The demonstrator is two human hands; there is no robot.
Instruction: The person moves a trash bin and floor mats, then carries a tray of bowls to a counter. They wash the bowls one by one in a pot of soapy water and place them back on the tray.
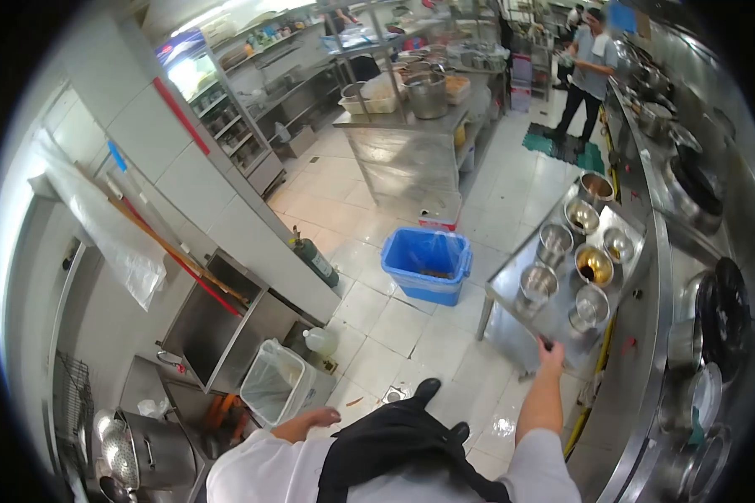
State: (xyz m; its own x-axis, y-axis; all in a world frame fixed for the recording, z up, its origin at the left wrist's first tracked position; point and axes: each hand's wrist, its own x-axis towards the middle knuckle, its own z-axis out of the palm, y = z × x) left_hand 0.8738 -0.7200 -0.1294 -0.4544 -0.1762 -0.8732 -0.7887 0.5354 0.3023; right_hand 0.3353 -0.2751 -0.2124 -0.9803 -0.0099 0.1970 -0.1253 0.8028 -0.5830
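My right hand (551, 355) is closed around a short dark handle (547, 343) at the near edge of a steel table (511, 281). What the handle belongs to cannot be made out. Several metal pots stand on that table, among them an empty-looking pot (589, 307) nearest the hand and one with dark amber liquid (594, 265). My left hand (317, 417) hangs low at my side with nothing visible in it, its fingers loosely extended. Closest to it is a white bin (310, 394) with a clear liner.
A blue bin (425, 289) stands on the tiled floor ahead. Along the right runs a steel cooking line (646, 335) with pans. At left are a sink (201, 327), a stockpot (164, 453) and a green gas cylinder (314, 261). Another person (591, 71) stands farther back.
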